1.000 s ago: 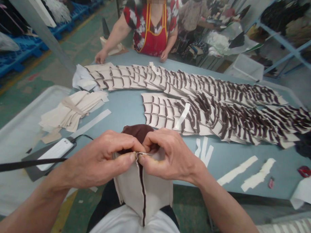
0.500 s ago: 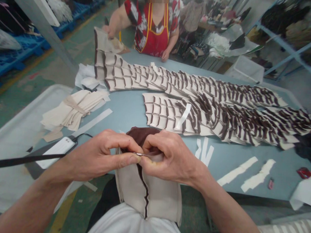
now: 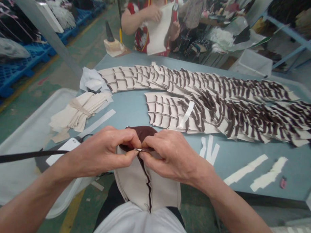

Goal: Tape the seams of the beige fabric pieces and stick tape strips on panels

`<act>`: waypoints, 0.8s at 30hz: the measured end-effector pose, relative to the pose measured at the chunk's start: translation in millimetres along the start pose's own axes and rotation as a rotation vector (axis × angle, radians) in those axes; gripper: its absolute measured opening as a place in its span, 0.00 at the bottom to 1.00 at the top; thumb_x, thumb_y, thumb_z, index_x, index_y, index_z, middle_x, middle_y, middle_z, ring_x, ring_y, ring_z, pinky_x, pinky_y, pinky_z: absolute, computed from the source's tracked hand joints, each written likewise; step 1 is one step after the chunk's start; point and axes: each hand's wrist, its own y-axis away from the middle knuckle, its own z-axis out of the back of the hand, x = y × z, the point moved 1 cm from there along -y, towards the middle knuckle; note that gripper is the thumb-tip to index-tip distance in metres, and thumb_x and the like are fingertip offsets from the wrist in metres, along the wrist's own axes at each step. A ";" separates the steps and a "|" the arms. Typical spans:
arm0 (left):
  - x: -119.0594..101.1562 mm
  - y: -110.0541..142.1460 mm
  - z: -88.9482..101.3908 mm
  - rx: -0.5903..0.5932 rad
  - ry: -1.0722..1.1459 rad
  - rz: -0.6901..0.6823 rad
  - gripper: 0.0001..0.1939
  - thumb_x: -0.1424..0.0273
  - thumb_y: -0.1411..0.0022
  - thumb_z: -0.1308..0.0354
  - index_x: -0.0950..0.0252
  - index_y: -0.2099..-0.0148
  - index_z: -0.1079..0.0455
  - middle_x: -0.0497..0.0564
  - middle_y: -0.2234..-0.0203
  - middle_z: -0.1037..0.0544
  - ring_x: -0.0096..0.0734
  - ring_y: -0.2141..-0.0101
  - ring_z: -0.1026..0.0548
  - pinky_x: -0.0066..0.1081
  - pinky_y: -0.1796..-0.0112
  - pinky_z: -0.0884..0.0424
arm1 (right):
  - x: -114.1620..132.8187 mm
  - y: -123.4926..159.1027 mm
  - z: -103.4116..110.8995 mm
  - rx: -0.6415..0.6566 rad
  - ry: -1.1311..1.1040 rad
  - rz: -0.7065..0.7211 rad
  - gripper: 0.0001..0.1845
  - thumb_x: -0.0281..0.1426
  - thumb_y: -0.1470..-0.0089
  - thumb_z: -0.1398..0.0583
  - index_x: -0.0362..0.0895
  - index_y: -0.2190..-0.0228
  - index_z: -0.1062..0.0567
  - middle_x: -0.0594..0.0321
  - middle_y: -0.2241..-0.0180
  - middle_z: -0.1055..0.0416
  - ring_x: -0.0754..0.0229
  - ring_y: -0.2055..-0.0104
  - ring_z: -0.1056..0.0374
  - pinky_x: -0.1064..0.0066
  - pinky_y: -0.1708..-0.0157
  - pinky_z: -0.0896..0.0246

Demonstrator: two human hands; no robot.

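A cream fabric piece point(image 3: 132, 183) with a dark brown lining and a dark seam down its middle hangs over my lap. At its upper edge my left hand point(image 3: 113, 147) pinches the material between thumb and fingertips. Right beside it, my right hand point(image 3: 166, 156) pinches the same edge, the fingertips of both hands nearly meeting. A small pale bit shows between them, too small to name. Behind the hands, the brown lining point(image 3: 142, 133) bulges up.
Overlapping rows of similar cream-and-brown pieces point(image 3: 160, 110) cover the blue table point(image 3: 127, 108). Pale strips point(image 3: 245, 169) lie at right, a tied cream bundle point(image 3: 74, 110) and white phone point(image 3: 64, 150) at left. Across the table, a co-worker holds a cream piece point(image 3: 159, 31).
The co-worker has lifted a cream piece off the far row and holds it up in front of the body. My hands stay pinched at the edge, shifting slightly; the view has moved a little.
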 end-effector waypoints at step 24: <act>4.4 5.7 -28.5 -0.071 -0.291 -0.412 0.19 0.77 0.26 0.49 0.54 0.43 0.23 0.55 0.53 0.14 0.36 0.55 0.17 0.32 0.51 0.22 | -12.6 19.0 -0.2 0.029 -1.226 -0.444 0.09 0.35 0.53 0.39 0.45 0.79 0.32 0.71 0.80 0.41 0.66 0.76 0.47 0.74 0.75 0.49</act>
